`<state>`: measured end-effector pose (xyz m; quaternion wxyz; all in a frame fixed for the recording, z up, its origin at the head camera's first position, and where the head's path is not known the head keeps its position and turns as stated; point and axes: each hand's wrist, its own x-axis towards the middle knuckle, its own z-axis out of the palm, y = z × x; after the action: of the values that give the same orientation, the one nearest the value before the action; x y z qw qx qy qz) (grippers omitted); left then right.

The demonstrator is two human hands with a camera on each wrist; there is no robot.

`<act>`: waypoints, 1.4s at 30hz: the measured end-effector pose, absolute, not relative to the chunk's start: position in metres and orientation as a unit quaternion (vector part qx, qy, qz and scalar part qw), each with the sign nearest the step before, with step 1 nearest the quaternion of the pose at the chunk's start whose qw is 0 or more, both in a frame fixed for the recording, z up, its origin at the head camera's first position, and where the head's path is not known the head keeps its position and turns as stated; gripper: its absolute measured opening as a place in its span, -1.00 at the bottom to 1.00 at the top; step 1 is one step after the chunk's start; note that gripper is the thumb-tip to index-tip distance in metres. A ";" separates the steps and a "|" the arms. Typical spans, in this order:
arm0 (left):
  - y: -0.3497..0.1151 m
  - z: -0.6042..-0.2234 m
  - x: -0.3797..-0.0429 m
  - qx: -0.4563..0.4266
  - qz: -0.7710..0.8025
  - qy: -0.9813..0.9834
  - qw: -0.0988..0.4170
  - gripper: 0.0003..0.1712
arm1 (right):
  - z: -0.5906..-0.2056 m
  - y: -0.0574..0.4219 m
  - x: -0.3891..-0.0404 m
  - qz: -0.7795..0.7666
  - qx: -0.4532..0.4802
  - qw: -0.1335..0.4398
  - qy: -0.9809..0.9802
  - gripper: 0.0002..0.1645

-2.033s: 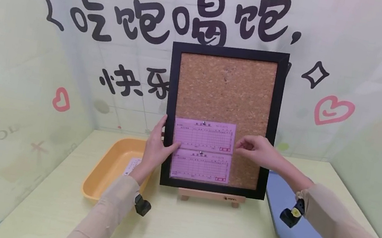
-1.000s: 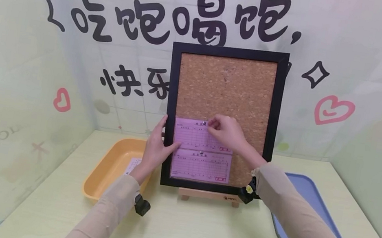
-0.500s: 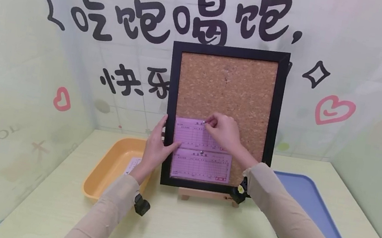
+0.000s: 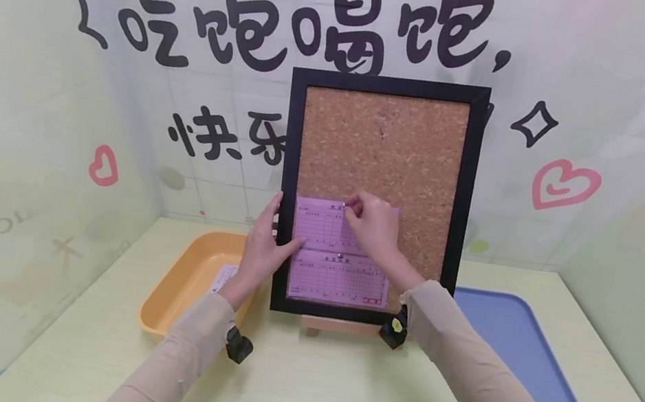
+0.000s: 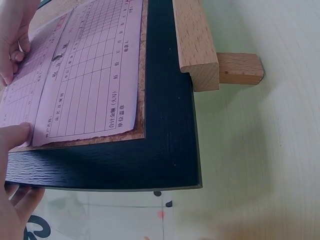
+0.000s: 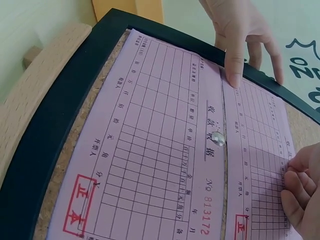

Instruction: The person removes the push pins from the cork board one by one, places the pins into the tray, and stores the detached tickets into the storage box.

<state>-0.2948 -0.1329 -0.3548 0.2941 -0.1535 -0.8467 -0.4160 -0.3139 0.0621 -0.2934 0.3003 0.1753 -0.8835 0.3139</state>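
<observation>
A black-framed cork board [image 4: 380, 147] stands upright on a small wooden easel [image 4: 335, 326]. Two pink receipt slips lie flat on its lower left part: an upper slip [image 4: 315, 224] and, just beneath, a lower slip [image 4: 335, 283]. A round silver thumbtack [image 6: 218, 139] sits at the top middle of the lower slip. My left hand [image 4: 266, 252] grips the board's left edge, thumb in front over the slips' left side, other fingers behind. My right hand [image 4: 376, 226] pinches another silver thumbtack [image 4: 344, 205] at the upper slip's top edge and covers that slip's right part.
Left of the board is a yellow tray [image 4: 157, 305] with a white printed paper [image 4: 223, 278] in it. A blue tray [image 4: 517, 341] lies to the right, partly behind my right forearm. Lettered wall sheeting [image 4: 238, 98] rises behind.
My right hand has moved left from beside the upper slip to the thumbtack at its top, with only a slight shift in the last half second. My left hand keeps its place.
</observation>
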 end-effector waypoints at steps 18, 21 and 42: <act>-0.133 -0.355 -0.295 -0.151 -0.418 -0.848 0.289 0.01 | -0.294 0.063 -0.314 0.315 0.179 0.305 -0.881 -0.93; -0.133 -0.355 -0.295 -0.148 -0.419 -0.848 0.289 0.01 | -0.295 0.063 -0.314 0.313 0.179 0.306 -0.881 -0.93; -0.133 -0.354 -0.294 -0.147 -0.420 -0.849 0.285 0.01 | -0.290 0.071 -0.312 0.330 0.206 0.260 -0.884 -0.93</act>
<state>-0.2943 -0.1328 -0.3543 0.2851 -0.1468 -0.8487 -0.4205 -0.3119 0.0712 -0.2901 0.2598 0.2065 -0.8837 0.3301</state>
